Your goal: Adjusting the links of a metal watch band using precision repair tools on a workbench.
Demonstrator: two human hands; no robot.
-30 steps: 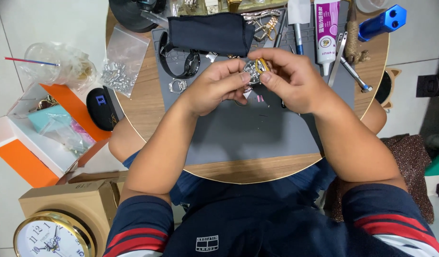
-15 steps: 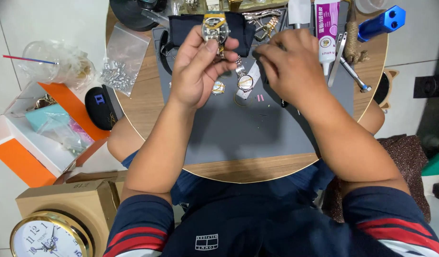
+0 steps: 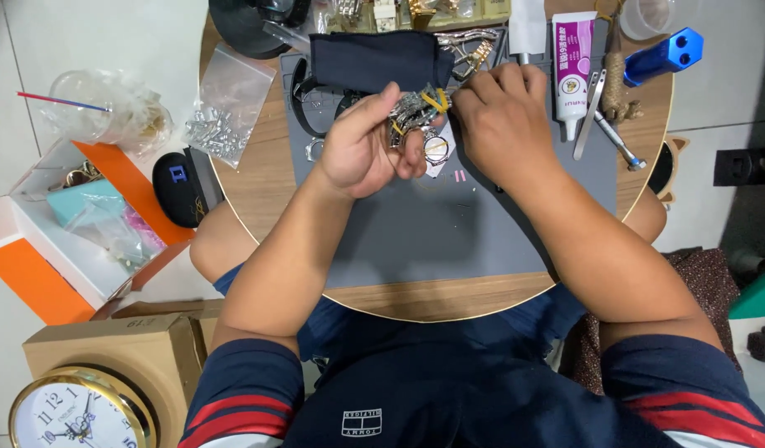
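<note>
My left hand (image 3: 362, 148) grips a bunch of metal wristwatches (image 3: 411, 112) tied with a yellow band, held just above the grey work mat (image 3: 449, 232). A small round watch face (image 3: 436, 148) hangs below my left fingers. My right hand (image 3: 503, 116) is closed, its fingertips pinching at the yellow band on the right side of the bunch. A folded dark cloth pouch (image 3: 370, 60) lies on the mat just beyond both hands.
A white and purple tube (image 3: 572, 62), metal tweezers (image 3: 590, 104) and a blue metal tool (image 3: 663, 56) lie at the right of the round wooden table (image 3: 258, 178). A bag of metal links (image 3: 221, 124) sits left. Boxes and a clock (image 3: 71, 411) stand on the floor.
The watch bunch rose toward the pouch in my left hand, then came back down a little. My right hand moved from the mat up to the yellow band.
</note>
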